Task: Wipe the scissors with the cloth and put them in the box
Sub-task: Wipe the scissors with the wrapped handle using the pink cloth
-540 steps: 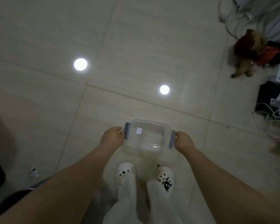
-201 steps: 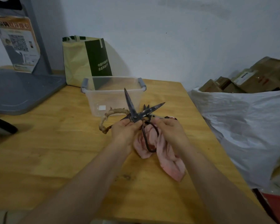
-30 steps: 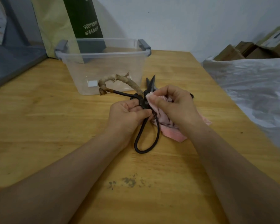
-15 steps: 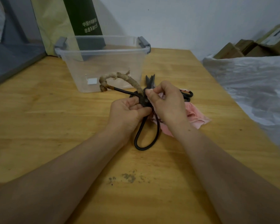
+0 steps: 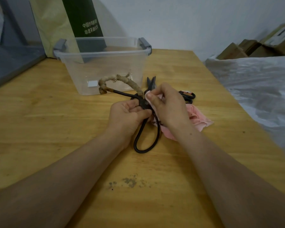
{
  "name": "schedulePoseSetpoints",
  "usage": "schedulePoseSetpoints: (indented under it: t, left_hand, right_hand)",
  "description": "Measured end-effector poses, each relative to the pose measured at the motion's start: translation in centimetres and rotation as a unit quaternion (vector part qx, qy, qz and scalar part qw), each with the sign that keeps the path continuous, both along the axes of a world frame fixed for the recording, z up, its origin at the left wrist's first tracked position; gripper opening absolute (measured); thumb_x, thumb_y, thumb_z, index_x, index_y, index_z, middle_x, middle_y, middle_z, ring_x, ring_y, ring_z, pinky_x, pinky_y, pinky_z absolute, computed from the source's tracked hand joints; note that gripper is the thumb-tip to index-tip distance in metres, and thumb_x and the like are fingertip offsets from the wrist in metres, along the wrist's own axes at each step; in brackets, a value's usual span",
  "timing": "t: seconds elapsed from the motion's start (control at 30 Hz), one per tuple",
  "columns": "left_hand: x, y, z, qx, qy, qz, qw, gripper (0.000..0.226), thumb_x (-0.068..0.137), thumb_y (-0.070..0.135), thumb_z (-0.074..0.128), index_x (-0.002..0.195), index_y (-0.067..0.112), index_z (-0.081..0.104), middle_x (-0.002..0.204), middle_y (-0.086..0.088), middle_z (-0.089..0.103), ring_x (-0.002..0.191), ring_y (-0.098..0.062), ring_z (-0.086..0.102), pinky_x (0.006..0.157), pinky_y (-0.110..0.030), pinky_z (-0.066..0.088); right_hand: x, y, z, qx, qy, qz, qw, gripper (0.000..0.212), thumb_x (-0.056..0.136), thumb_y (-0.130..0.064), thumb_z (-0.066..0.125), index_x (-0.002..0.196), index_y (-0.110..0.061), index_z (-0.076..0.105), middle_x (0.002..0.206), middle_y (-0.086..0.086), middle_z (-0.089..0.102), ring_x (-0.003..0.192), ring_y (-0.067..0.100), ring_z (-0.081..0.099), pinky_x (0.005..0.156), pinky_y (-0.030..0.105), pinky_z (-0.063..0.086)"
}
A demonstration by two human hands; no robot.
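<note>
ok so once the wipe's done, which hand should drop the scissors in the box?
Left, probably. The left hand grips the scissors near the pivot, and the box stands ahead on its side. The right hand is busy pinching the cloth against the blades.

A yellow wooden tabletop is marked by dark specks. A yellowish paper bag with a dark green printed panel is stood before the white wall. Crumpled white plastic sheeting is seen at right, brown cardboard boxes behind it.
</note>
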State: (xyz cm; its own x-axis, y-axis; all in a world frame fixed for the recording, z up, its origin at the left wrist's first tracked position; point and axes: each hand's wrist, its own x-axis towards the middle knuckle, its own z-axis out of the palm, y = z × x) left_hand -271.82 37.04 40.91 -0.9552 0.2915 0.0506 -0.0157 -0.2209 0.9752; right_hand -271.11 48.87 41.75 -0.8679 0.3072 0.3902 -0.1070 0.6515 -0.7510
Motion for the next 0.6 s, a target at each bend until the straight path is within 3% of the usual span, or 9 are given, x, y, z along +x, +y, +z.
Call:
schedulePoseSetpoints:
  t: [0.07,0.17,0.3,0.37,0.53,0.6]
  left_hand:
    - [0.2,0.0,0.2,0.016,-0.016,-0.007,1.0,0.021,0.077,-0.015,0.063,0.089,0.002,0.068,0.083,-0.015,0.073,0.07,-0.02,0.07,0.063,-0.023,0.057]
    - [0.1,0.1,0.4,0.037,-0.029,-0.009,0.999,0.022,0.076,-0.015,0.063,0.09,0.002,0.068,0.087,-0.015,0.073,0.081,-0.024,0.071,0.067,-0.023,0.057]
    - [0.1,-0.1,0.4,0.044,-0.034,-0.013,0.998,0.023,0.077,-0.013,0.061,0.097,-0.002,0.067,0.092,-0.018,0.073,0.088,-0.027,0.07,0.076,-0.027,0.058]
    - [0.1,-0.2,0.5,0.051,-0.038,-0.016,0.998,0.025,0.079,-0.013,0.059,0.101,-0.004,0.067,0.094,-0.019,0.072,0.089,-0.028,0.07,0.078,-0.029,0.058]
    - [0.3,-0.3,0.8,0.075,-0.054,-0.022,0.995,0.023,0.08,-0.015,0.056,0.095,-0.003,0.068,0.094,-0.023,0.071,0.081,-0.028,0.067,0.068,-0.025,0.058]
    - [0.3,-0.4,0.8,0.074,-0.053,-0.022,0.996,0.023,0.08,-0.014,0.056,0.095,-0.001,0.068,0.093,-0.019,0.072,0.082,-0.024,0.07,0.068,-0.023,0.057]
  right_hand:
    - [0.0,0.8,0.3,-0.108,0.011,-0.011,0.994,0.013,0.091,-0.026,0.061,0.08,-0.023,0.056,0.079,-0.01,0.06,0.072,-0.004,0.057,0.066,0.021,0.048]
    - [0.2,2.1,0.8,-0.217,0.033,-0.002,0.976,0.011,0.091,-0.02,0.061,0.082,-0.025,0.059,0.088,-0.002,0.068,0.088,0.01,0.065,0.075,0.022,0.052]
    - [0.6,2.8,0.9,-0.165,-0.062,0.053,0.983,0.009,0.09,-0.025,0.063,0.098,-0.027,0.06,0.096,-0.002,0.069,0.088,0.009,0.064,0.071,0.015,0.051]
    - [0.7,2.9,0.9,-0.117,-0.095,0.082,0.985,0.024,0.085,-0.025,0.069,0.109,-0.022,0.063,0.106,0.003,0.069,0.096,0.011,0.062,0.084,0.026,0.052]
    - [0.8,2.3,1.0,-0.065,-0.077,0.093,0.991,0.01,0.084,-0.027,0.07,0.094,-0.028,0.066,0.094,-0.007,0.067,0.096,0.013,0.062,0.093,0.042,0.049]
    - [0.7,2.0,0.9,0.014,-0.077,0.079,0.994,0.011,0.089,-0.034,0.062,0.098,-0.028,0.062,0.085,-0.014,0.059,0.099,0.012,0.054,0.102,0.043,0.038]
